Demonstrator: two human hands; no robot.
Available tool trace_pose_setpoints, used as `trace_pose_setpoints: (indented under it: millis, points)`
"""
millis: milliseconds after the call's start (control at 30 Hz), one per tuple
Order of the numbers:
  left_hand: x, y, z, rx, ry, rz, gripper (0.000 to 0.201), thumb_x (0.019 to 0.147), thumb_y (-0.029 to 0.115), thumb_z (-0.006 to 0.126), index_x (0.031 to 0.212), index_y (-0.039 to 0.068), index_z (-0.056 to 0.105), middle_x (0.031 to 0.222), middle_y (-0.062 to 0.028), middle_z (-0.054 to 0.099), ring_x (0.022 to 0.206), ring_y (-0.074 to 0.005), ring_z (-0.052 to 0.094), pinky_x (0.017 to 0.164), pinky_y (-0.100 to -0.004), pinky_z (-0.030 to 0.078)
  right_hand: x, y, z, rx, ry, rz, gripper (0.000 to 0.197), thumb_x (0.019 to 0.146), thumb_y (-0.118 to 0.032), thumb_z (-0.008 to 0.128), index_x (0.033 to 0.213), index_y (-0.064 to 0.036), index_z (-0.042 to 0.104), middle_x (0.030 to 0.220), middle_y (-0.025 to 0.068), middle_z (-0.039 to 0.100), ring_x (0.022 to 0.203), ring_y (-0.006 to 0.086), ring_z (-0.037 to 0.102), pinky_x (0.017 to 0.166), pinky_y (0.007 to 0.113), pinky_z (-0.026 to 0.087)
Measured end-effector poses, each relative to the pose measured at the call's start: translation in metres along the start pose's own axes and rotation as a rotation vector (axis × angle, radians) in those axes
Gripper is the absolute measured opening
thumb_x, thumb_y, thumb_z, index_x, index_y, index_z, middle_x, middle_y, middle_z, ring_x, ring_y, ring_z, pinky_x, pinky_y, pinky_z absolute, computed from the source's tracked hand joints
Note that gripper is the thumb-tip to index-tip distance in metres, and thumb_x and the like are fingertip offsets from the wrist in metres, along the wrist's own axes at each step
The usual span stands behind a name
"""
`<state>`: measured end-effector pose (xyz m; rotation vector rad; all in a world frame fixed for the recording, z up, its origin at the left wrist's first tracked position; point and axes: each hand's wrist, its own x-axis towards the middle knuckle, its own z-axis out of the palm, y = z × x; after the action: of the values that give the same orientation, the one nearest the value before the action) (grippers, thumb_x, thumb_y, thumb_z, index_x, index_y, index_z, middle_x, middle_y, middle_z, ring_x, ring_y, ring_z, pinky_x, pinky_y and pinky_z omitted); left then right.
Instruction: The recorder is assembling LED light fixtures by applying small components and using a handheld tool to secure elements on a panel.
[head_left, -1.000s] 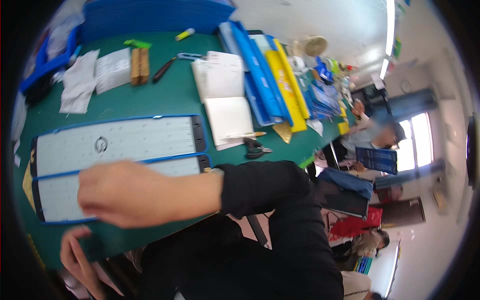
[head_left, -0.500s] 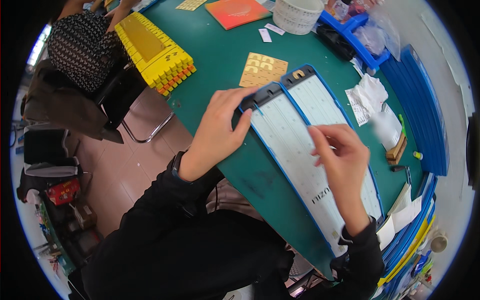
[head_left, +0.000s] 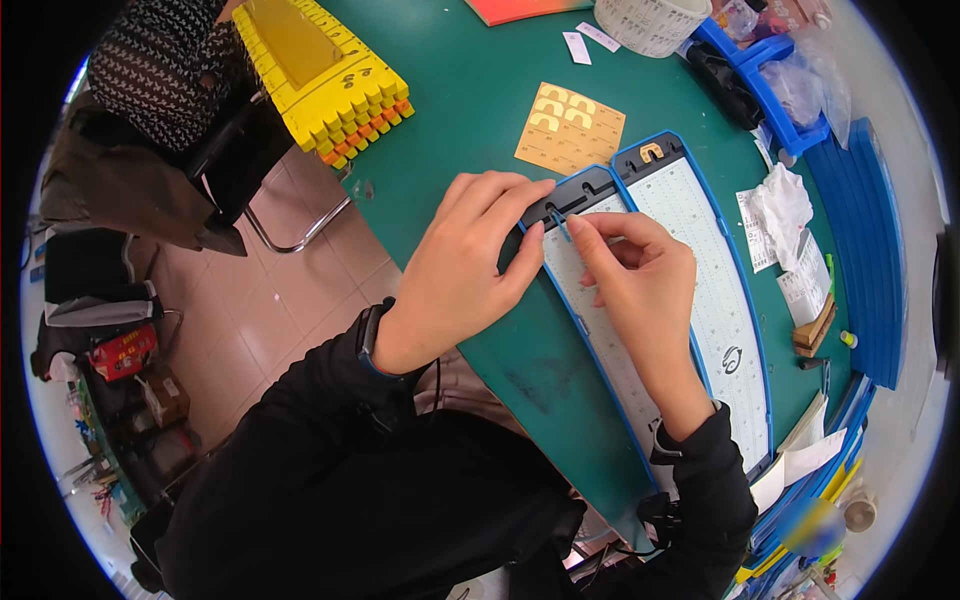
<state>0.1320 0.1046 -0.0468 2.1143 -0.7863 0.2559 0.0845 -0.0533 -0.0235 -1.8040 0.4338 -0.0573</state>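
A long, narrow folding case (head_left: 730,300) lies open on the green table, with white ruled panels, blue edges and black slotted ends. My left hand (head_left: 465,262) holds the near corner of its black end (head_left: 590,186) between thumb and fingers. Beside the left thumb, my right hand (head_left: 640,285) is closed in a pinch over the near panel. A short blue strip (head_left: 559,218) shows at the right fingertips. Anything thin inside that pinch is hidden. On the other black end sits a small gold piece (head_left: 652,152).
Beyond the case lies a tan card (head_left: 570,145) with pale U-shaped pieces. Stacked yellow trays (head_left: 320,75) stand at the left table edge. A large white roll (head_left: 650,22), a blue holder (head_left: 765,70), crumpled tissue (head_left: 782,205) and blue strips (head_left: 860,260) line the far right side.
My right hand has moved from mid-panel to the black end, beside my left thumb. My left hand still holds the corner. The whole view has shifted slightly.
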Motion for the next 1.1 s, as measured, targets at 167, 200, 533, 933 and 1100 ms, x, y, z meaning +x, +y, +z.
trace_pose_setpoints:
  millis: [167,200,533,933,1100]
  points:
    - [-0.002,0.005,-0.001,-0.02,0.006,-0.027,0.032,0.078,0.002,0.063,0.11,0.003,0.064,0.103,-0.0115,0.061,0.093,-0.0282,0.056,0.081,-0.0348,0.046,-0.003,0.0,-0.003,-0.03,-0.014,0.001,0.016,0.081,-0.012,0.071,0.085,0.0041,0.069,0.078,0.0075,0.066,0.057,0.0091,0.061,0.053,0.022,0.045]
    - [-0.001,0.004,0.0,-0.018,0.001,-0.014,0.031,0.079,0.003,0.063,0.11,0.002,0.062,0.102,-0.0109,0.06,0.093,-0.0279,0.055,0.081,-0.0354,0.046,-0.003,0.001,-0.004,-0.043,-0.017,-0.001,0.016,0.081,-0.012,0.071,0.085,0.0037,0.069,0.077,0.0073,0.066,0.057,0.0089,0.06,0.053,0.022,0.045]
    - [0.004,0.001,-0.002,0.093,-0.094,0.158,0.023,0.073,0.002,0.062,0.093,0.011,0.07,0.116,-0.0086,0.06,0.106,-0.0307,0.054,0.09,-0.0413,0.042,-0.064,0.013,-0.068,-0.633,0.025,-0.289,0.017,0.076,-0.006,0.073,0.092,-0.0053,0.07,0.09,0.0084,0.066,0.08,0.0228,0.063,0.069,0.031,0.051]
    - [-0.004,0.017,0.001,0.17,-0.251,0.372,0.032,0.075,-0.003,0.058,0.104,0.001,0.068,0.112,-0.0129,0.065,0.113,-0.0295,0.059,0.106,-0.049,0.036,-0.055,0.047,-0.218,-0.771,0.147,-0.241,0.014,0.079,-0.004,0.068,0.093,-0.0031,0.066,0.092,0.0116,0.061,0.088,0.0254,0.06,0.08,0.031,0.047]
    - [-0.003,0.021,0.006,0.184,-0.246,0.412,0.031,0.076,-0.001,0.06,0.106,0.001,0.068,0.111,-0.0135,0.066,0.112,-0.0283,0.061,0.103,-0.0449,0.041,-0.046,0.06,-0.233,-0.869,-0.029,-0.272,0.011,0.086,-0.011,0.065,0.092,-0.0036,0.061,0.095,0.0036,0.06,0.081,0.0154,0.055,0.07,0.026,0.042]
